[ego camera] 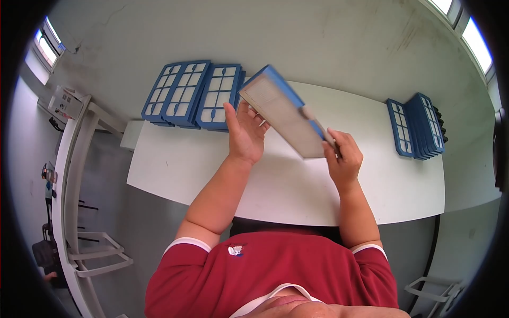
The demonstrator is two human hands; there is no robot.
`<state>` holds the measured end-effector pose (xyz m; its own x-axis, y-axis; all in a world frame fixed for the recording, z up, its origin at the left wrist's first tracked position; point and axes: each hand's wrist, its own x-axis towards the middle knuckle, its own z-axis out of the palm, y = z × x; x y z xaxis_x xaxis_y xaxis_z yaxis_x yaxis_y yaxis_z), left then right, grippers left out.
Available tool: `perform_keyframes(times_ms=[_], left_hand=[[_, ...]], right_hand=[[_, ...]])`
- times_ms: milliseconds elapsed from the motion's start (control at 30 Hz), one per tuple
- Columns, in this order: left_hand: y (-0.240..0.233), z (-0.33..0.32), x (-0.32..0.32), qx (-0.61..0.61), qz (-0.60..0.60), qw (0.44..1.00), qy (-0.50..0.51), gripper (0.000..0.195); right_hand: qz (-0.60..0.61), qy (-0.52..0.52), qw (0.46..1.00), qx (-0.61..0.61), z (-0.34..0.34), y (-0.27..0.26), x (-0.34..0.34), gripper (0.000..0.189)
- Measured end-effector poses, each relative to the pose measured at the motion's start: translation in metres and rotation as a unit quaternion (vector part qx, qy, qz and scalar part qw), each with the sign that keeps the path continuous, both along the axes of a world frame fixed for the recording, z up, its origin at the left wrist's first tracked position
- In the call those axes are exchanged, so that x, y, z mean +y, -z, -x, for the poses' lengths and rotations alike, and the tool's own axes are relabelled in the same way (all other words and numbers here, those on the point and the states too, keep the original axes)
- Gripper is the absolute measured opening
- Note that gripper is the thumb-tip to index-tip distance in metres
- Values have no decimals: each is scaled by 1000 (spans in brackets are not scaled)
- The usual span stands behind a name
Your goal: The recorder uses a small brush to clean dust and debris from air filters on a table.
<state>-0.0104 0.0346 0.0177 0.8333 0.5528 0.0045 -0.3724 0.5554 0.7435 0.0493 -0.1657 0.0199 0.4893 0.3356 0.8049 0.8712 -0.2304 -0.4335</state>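
Note:
My right hand (344, 155) grips the lower right end of a rectangular, blue-framed filter panel (284, 115). The panel is held tilted above the white table (286, 187), its pale, flat face towards me and slightly blurred. A pale patch interrupts the blue along its upper edge. On the panel's left, my left hand (248, 133) is palm up with fingers apart. Its fingertips are close to the panel's lower left edge; whether they touch it I cannot tell.
Stacks of similar blue-framed panels (187, 93) lie at the table's back left. More panels (421, 127) stand at the right end, with black objects (440, 123) behind them. A grey wall (278, 35) rises behind. To the left are a white-framed structure (85, 159) and a white chair frame (101, 254).

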Motion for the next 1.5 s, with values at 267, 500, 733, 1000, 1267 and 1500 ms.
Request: perform_keyframes(times_ms=[267, 500, 733, 1000, 1267, 1500], left_hand=[[-5, 4, -6, -88, 60, 991, 84, 97], [0, 2, -6, -178, 25, 977, 114, 89], [10, -4, -17, -182, -53, 979, 81, 84], [6, -2, -28, -180, -47, 977, 102, 92], [6, 0, -28, -178, -56, 972, 141, 90], [2, 2, -32, -168, -45, 975, 140, 90]], right_hand=[[-41, -103, 927, 357, -4, 18, -2, 27], [-9, -85, 957, 277, -1, 17, 6, 26], [46, -79, 994, 56, 29, 0, 26, 38], [57, -95, 993, 40, 31, 2, 30, 40], [75, -27, 997, 13, 16, 1, 24, 38], [65, 4, 998, 11, 4, 4, 18, 38]])
